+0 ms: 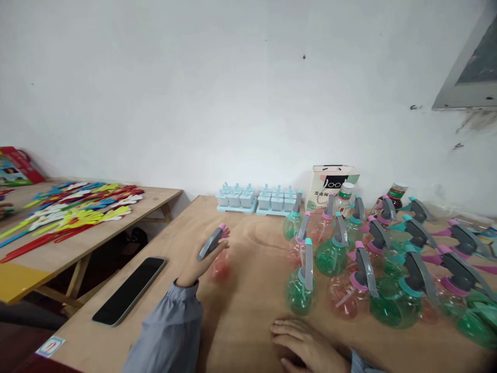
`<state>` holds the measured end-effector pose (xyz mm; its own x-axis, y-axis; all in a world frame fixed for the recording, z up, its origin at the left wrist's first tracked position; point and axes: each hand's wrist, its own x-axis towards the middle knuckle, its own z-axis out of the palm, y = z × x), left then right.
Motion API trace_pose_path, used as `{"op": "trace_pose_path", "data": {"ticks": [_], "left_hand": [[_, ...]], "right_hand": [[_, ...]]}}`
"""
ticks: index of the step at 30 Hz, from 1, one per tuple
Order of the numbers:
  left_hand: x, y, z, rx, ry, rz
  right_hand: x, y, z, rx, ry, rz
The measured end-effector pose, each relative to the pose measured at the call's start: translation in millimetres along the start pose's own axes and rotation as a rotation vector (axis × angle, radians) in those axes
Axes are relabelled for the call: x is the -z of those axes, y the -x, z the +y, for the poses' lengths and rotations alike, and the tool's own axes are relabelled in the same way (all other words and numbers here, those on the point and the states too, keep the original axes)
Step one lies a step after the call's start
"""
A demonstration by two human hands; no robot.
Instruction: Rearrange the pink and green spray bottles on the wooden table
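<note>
My left hand (197, 265) is wrapped round the neck of a pink spray bottle (220, 267) with a grey trigger lever, just over the wooden table. Its round, see-through body shows to the right of my wrist, somewhat blurred. Flat on the table near the front edge lies my right hand (310, 346), palm down, fingers stretched out, holding nothing. Closest to it stands a green spray bottle (301, 291) with a teal collar. Several more pink and green spray bottles are grouped to the right, among them a pink one (348, 295).
Left of my forearm lies a black phone (130, 291). Two light-blue popsicle moulds (236, 209) stand by the wall, beside a printed paper bag (315, 186) and drink bottles (396, 192). The left table (157, 196) carries colourful hand-shaped clappers (87, 217); another person's fingers (5, 210) show there.
</note>
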<state>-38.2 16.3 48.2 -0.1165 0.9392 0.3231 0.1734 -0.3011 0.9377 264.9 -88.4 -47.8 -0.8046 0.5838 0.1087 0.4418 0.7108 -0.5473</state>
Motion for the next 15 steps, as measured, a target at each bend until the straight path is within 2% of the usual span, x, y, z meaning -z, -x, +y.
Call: {"op": "trace_pose_path", "data": {"ticks": [3, 7, 10, 12, 15], "left_hand": [[5.6, 2.6, -22.5, -0.017, 0.014, 0.077], [13.0, 16.0, -67.9, -0.158, -0.123, 0.262], [24.0, 20.5, -96.1, -0.232, -0.273, 0.28], [32.1, 9.8, -105.9, -0.216, -0.416, 0.3], [40.3, -30.2, -107.4, -0.093, -0.704, 0.357]], "right_hand": [[1.3, -0.5, 0.1, -0.007, 0.017, -0.029], [0.5, -0.7, 2.6, -0.013, -0.001, -0.026], [-0.5, -0.8, 4.1, -0.02, -0.004, -0.049], [-1.3, -0.7, 4.7, -0.011, -0.01, -0.033], [-2.4, 0.1, 5.8, 0.008, -0.018, 0.007]]}}
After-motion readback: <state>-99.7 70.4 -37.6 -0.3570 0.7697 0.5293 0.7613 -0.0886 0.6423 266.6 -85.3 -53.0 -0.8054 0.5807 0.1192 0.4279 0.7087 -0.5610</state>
